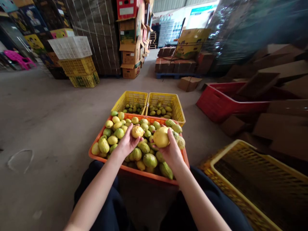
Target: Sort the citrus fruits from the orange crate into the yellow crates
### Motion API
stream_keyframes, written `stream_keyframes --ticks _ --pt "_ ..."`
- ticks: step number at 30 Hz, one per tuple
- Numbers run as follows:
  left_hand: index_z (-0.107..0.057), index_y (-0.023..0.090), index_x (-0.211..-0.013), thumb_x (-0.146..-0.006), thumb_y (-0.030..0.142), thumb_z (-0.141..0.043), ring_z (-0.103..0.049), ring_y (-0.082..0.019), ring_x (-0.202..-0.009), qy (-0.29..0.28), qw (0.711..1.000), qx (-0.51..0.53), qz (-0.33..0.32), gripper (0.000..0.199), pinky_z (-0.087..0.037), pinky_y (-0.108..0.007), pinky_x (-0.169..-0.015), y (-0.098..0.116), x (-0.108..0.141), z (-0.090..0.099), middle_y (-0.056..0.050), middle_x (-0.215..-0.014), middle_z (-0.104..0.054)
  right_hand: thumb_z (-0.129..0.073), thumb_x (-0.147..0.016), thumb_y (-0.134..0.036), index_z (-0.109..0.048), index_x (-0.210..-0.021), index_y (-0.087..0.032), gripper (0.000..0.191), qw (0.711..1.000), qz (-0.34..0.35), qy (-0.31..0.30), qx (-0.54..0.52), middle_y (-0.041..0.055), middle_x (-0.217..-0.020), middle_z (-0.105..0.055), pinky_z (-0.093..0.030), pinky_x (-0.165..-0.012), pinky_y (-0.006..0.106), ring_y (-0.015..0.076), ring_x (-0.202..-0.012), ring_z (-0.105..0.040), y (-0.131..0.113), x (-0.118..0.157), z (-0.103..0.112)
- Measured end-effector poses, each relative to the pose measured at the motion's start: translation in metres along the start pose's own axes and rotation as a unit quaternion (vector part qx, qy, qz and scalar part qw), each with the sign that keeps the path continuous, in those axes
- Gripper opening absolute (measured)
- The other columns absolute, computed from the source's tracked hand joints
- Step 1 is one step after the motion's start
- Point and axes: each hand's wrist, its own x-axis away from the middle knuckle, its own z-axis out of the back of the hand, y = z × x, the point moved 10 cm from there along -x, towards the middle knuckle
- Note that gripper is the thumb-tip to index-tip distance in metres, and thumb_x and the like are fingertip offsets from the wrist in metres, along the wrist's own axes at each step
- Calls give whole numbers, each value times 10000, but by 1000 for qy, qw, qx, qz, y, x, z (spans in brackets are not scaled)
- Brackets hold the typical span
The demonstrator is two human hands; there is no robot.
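The left hand (126, 143) is half curled, thumb along the near side and fingers under, cradling a small fruit (137, 131), yellow with a brownish patch. Just beside it, apart, the right hand (172, 150) spreads wider around a big fruit (161, 138), smooth and yellow, its thumb on the right side and fingertips showing at the lower left. Both fruits are held above a heap (137, 154) of green and yellow fruit filling the orange crate (141, 173); the hands hide part of that heap, and some pale fruit sits just right of the right hand. Farther around, well left of the grip, are a pink chair (18, 59), then a white crate (71, 47) atop yellow crates (81, 72), then a box stack (130, 48). Straight beyond the grip, the left bin (118, 102) and right bin (177, 107), both yellow, hold more fruit near the orange crate's far edge. Beyond them to the right sits a loaded pallet (176, 76); nearer on that side come a red crate (214, 102), loose cardboard (286, 128) and a large basket (279, 170).
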Motion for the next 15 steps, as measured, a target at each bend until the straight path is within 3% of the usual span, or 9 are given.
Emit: stream_keyframes --ticks 3,6,11,15 --pt "-583 110 -1301 -1102 383 -378 -624 -84 -485 12 996 49 75 395 -527 -116 -444 -14 -1 -1 -43 -775 -672 -637 -943 -397 -621 -1117 -185 274 986 -141 -12 -84 91 -821 -761 -609 -459 280 219 -601 -724 25 -4 3" --pt "-591 101 -1274 -1103 376 -363 -626 -91 -495 3 995 55 86 396 -538 -125 -453 -19 -2 -4 -46 -763 -668 -580 -989 -408 -633 -1079 -136 292 970 -203 8 -136 110 -742 -736 -601 -449 240 197 -545 -702 35 -1 7" --pt "-593 109 -1262 -1106 372 -340 -643 -99 -527 0 999 -5 53 397 -536 -131 -472 -13 -4 -1 -58 -797 -695 -468 -1030 -460 -652 -1018 -131 378 968 -210 49 -127 117 -705 -723 -565 -421 208 155 -482 -633 35 5 8" --pt "-636 109 -1222 -1074 344 -431 -629 -78 -559 3 986 -164 -16 345 -533 -131 -512 -5 -4 5 -59 -899 -723 -537 -968 -427 -672 -1024 -157 306 973 -184 41 -132 107 -737 -721 -570 -459 216 171 -577 -658 24 5 5"
